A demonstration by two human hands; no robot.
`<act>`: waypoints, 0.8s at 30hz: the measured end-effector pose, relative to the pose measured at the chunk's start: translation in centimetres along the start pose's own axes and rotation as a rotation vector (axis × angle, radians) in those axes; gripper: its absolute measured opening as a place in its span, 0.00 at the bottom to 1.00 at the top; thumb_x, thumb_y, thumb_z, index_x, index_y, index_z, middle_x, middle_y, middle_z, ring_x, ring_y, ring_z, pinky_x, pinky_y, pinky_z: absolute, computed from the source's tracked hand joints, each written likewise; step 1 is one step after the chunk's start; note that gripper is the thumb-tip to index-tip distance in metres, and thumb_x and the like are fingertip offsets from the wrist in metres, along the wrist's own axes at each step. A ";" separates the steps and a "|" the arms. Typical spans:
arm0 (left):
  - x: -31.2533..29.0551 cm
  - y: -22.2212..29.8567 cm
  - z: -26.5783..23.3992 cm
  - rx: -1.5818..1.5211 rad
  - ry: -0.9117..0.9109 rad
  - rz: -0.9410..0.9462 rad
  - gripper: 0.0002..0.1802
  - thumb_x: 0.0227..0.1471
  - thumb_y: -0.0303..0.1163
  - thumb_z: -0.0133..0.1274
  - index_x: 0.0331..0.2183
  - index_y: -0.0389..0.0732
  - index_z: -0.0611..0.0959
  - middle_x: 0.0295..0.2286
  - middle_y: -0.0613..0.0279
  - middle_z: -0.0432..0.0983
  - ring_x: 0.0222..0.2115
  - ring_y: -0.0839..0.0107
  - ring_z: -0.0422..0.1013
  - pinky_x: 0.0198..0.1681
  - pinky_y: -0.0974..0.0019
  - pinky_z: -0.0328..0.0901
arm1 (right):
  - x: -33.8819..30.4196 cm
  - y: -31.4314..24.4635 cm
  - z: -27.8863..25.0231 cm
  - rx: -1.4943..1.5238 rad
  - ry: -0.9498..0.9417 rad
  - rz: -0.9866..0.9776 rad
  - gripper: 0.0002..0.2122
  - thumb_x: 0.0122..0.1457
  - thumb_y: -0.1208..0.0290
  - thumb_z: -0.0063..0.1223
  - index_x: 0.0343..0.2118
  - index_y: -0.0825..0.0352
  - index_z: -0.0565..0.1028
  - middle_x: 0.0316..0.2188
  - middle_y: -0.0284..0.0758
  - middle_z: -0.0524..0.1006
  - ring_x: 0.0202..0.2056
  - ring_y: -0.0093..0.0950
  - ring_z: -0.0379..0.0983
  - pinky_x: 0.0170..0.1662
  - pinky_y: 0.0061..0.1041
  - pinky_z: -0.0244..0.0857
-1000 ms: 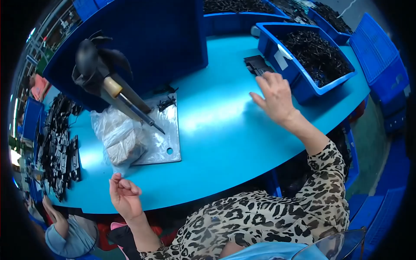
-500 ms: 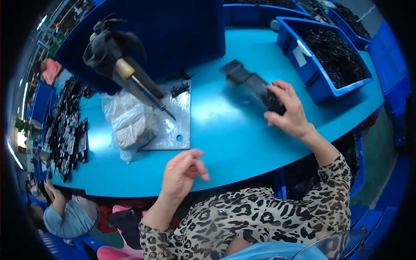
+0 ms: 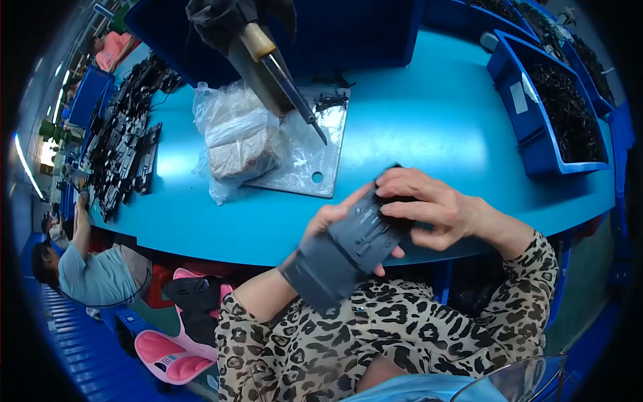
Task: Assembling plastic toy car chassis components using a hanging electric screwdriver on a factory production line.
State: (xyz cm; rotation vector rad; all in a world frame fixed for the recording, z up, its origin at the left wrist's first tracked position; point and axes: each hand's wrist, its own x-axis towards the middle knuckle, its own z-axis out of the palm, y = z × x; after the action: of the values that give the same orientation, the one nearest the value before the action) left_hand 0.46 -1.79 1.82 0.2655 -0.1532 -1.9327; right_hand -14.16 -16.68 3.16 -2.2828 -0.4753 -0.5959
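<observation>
A black plastic housing [image 3: 358,231] with ribs and molded detail is held tilted above the table's near edge. My left hand [image 3: 328,216] supports it from underneath, its fingers wrapped around the side and partly hidden by it. On the housing's far right end, my right hand [image 3: 435,208] grips with curled fingers. Farther off stands a soldering iron [image 3: 281,70] with a pale yellow handle, its tip pointing down over a metal plate [image 3: 305,179] with a round hole. Small black pieces [image 3: 331,100] lie at the plate's far corner.
A plastic-wrapped block [image 3: 241,154] rests on the plate's left side. Black parts [image 3: 127,141] are heaped at the table's left. At right stands a blue bin [image 3: 529,134] of small black pieces; another blue container [image 3: 348,40] stands behind. A co-worker [image 3: 100,271] sits at far left.
My right hand has brought the housing nearer and to the left. My left hand, which held nothing, now has hold of it. The whole view has shifted.
</observation>
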 end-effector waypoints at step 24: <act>-0.1 1.0 -1.5 0.246 0.561 0.496 0.16 0.50 0.29 0.39 0.42 0.39 0.62 0.33 0.60 0.67 0.31 0.73 0.69 0.33 0.68 0.67 | 7.4 14.1 0.9 -0.188 0.347 0.598 0.06 0.47 0.78 0.48 0.30 0.70 0.71 0.31 0.35 0.66 0.25 0.24 0.68 0.28 0.20 0.64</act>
State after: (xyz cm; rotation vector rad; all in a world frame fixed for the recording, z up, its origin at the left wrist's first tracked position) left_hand 1.76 -2.05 0.60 0.8381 -0.0724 -1.2905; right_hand -0.92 -24.32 -1.17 -2.2672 0.4361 -0.7201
